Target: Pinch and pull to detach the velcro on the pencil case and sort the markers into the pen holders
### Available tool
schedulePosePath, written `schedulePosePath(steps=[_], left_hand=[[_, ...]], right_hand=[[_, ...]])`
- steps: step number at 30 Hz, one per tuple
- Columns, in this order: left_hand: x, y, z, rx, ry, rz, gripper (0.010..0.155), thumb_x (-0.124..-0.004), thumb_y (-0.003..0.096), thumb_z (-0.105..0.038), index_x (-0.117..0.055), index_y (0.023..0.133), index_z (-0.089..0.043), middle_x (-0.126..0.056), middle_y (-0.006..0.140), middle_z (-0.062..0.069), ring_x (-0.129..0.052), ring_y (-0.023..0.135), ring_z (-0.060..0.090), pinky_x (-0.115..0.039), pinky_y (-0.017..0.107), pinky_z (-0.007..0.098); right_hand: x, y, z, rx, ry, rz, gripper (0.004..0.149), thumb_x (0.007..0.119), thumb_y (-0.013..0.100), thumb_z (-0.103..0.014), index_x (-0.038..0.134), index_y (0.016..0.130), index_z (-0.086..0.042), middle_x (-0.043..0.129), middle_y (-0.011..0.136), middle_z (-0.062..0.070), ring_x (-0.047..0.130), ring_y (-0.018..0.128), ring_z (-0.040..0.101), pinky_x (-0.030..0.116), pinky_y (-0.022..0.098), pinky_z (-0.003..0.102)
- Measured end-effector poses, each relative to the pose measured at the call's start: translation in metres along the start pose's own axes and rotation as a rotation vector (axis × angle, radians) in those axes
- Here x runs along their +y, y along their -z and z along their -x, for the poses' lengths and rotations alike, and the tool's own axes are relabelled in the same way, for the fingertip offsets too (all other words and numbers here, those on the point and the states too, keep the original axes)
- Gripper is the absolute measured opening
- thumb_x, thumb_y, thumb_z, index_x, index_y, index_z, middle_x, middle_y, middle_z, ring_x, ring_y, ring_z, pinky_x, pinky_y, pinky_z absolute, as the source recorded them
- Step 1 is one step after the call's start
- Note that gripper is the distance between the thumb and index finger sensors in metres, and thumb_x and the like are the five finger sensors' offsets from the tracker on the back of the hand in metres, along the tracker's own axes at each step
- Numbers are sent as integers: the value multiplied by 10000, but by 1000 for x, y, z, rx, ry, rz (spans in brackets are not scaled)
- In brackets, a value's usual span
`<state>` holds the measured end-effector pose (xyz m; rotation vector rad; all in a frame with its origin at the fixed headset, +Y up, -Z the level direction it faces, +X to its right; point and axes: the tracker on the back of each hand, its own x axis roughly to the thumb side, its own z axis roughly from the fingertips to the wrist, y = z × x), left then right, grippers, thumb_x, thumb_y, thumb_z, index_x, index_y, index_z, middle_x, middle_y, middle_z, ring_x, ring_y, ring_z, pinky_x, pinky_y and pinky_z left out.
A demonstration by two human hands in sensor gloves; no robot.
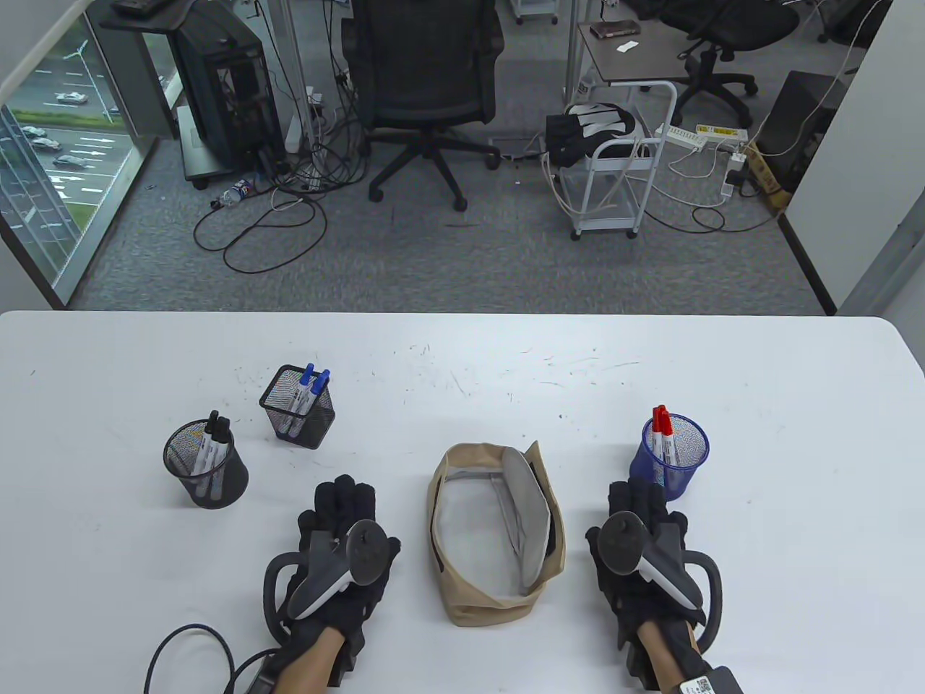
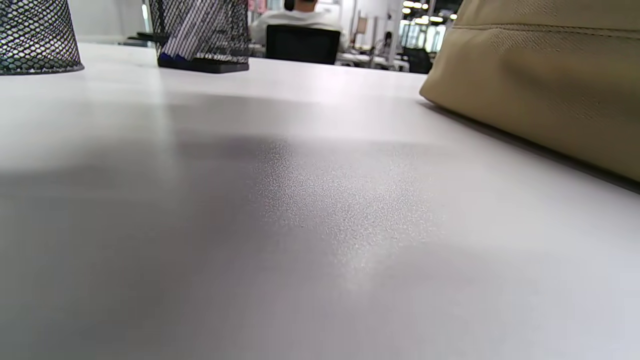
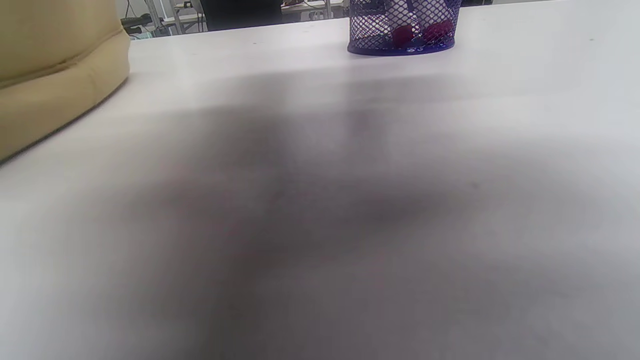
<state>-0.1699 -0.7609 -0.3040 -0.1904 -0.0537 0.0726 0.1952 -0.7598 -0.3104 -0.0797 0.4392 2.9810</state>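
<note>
The left hand (image 1: 340, 549) lies palm down on the white table (image 1: 759, 506), its gloved fingers (image 1: 347, 499) stretched flat and holding nothing. The right hand (image 1: 647, 549) lies the same way on the other side, its fingers (image 1: 639, 499) straight, flat and empty, their tips just short of the blue round mesh pen holder (image 1: 676, 452).

Between the two hands sits the tan fabric pencil case (image 1: 495, 535), its mouth open upward, its grey lining bare and its flap folded into the right side. No markers show inside it.

The blue holder carries two red-capped markers (image 1: 661, 434). Ahead of the left hand and to its left stands a black round mesh pen holder (image 1: 206, 466) with two black-capped markers (image 1: 215, 441). Just behind that one, a black square mesh pen holder (image 1: 298, 408) carries two blue-capped markers (image 1: 311, 387).

Both wrist views look low across the table, showing the case's tan side and the holders' bases, but no fingers.
</note>
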Motion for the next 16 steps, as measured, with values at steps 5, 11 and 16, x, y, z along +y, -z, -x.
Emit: schedulePosePath(steps=[5,11,16], left_hand=[[0,0,0,1,6,-5,838,-428,505,-558,-151,1197,-174,-79,1243,112,-71,1082,392,-216,754,573],[-2,0,2,15,12,-8,838,-418,502,-558,-156,1198,-171,-85,1243,114,-74,1082,394,-218,753,575],[-2,0,3,21,14,-7,838,-420,502,-558,-161,1198,-169,-88,1243,118,-78,1080,399,-220,751,577]], right_hand=[[-4,-1,7,9,41,12,718,437,523,-475,133,1104,-182,74,1170,112,90,1057,356,204,712,590],[-4,-2,8,5,49,13,720,438,523,-474,130,1103,-179,71,1168,113,88,1055,357,200,710,592],[-3,-1,5,0,41,5,720,439,524,-473,128,1103,-177,71,1168,116,85,1055,358,197,707,595]])
